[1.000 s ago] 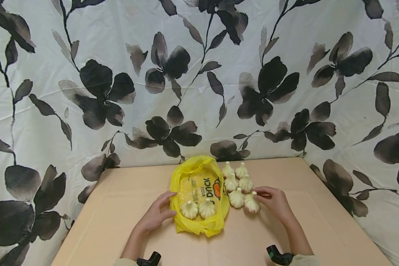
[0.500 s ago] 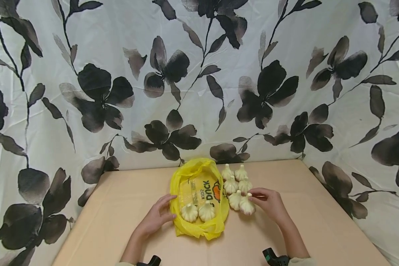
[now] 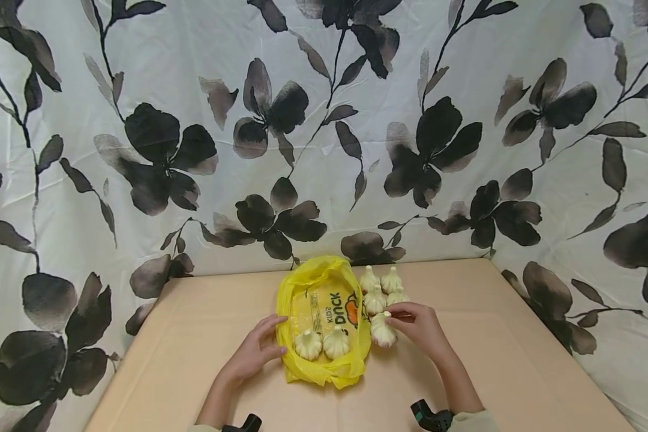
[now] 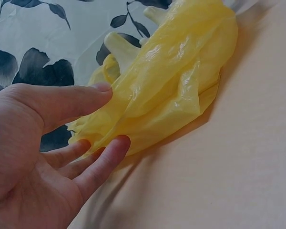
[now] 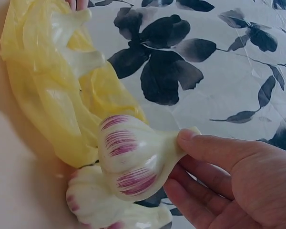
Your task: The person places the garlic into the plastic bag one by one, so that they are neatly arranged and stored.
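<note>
The right hand (image 3: 418,327) pinches a garlic bulb (image 3: 383,331) by its stem, just right of the yellow bag (image 3: 324,370). Seen from the right wrist, thumb and fingers hold that bulb (image 5: 133,157), marked with purple streaks, in front of other bulbs (image 5: 93,195). Two bulbs (image 3: 308,344) lie side by side on the near part of the open bag, which bears printed lettering. At the bag's left edge is the left hand (image 3: 252,351); in the left wrist view its slightly bent fingers (image 4: 109,155) and thumb touch the yellow plastic (image 4: 176,81).
Several more garlic bulbs (image 3: 374,300) stand in rows along the bag's right side, towards the back of the tan table (image 3: 518,360). Behind the table hangs a white cloth (image 3: 313,36) with dark flowers.
The right hand has moved left with the garlic bulb, which now hangs nearer the bag and covers the neighbouring bulb. The left hand has stayed at the bag's edge.
</note>
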Motion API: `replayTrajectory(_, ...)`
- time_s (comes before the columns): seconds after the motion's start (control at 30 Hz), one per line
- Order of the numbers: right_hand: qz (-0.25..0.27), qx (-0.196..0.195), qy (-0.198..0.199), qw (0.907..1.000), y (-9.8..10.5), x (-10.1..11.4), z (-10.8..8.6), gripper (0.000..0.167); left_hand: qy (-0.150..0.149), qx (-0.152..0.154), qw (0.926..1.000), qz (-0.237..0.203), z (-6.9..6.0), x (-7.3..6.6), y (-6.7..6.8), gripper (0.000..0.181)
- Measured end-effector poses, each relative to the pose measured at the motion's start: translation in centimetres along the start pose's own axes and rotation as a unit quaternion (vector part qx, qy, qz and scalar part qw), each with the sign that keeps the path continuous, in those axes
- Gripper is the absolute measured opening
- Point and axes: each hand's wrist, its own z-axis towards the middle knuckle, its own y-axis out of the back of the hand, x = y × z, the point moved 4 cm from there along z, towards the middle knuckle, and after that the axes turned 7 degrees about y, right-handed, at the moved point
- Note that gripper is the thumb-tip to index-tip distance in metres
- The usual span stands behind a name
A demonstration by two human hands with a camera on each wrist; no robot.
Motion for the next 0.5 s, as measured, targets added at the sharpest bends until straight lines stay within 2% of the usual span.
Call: replayTrajectory(0.5,0.02,0.011,0.029,0.9993,-2.3,2.1,0.9,0.021,-0.011,0.005,0.9999,0.004,-0.8,0.4,-0.2,0.064)
